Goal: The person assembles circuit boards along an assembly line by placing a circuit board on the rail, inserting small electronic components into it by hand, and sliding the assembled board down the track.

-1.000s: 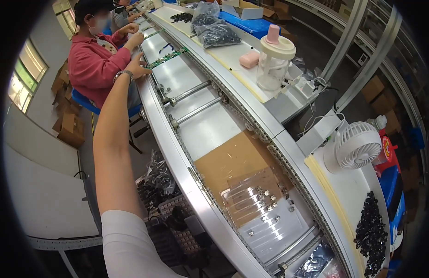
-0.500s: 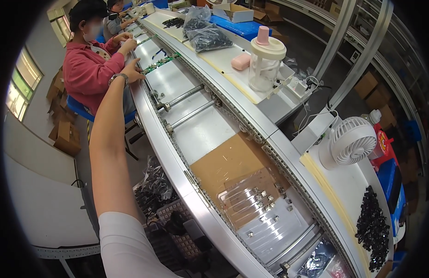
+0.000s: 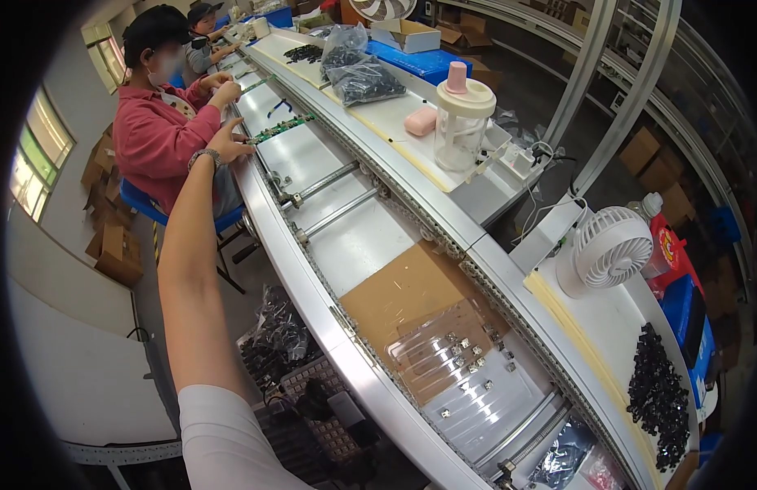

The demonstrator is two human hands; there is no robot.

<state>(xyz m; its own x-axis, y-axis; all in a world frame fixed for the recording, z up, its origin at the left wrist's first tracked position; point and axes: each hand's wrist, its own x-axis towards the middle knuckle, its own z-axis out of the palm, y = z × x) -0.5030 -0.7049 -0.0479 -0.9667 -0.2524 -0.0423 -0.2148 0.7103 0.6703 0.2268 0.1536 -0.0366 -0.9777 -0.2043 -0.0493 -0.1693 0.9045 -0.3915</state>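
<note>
Board (image 3: 284,128) laid across conveyor (image 3: 358,245), at far part; long axis run from left rail (image 3: 315,314) side toward right, slanting slightly farther. Left hand (image 3: 227,141) placed at board's left end, so board's length left lying rightward of fingers. Whether fingers clamped or merely touching: cannot be told. Right hand not seen; left nearer.
</note>
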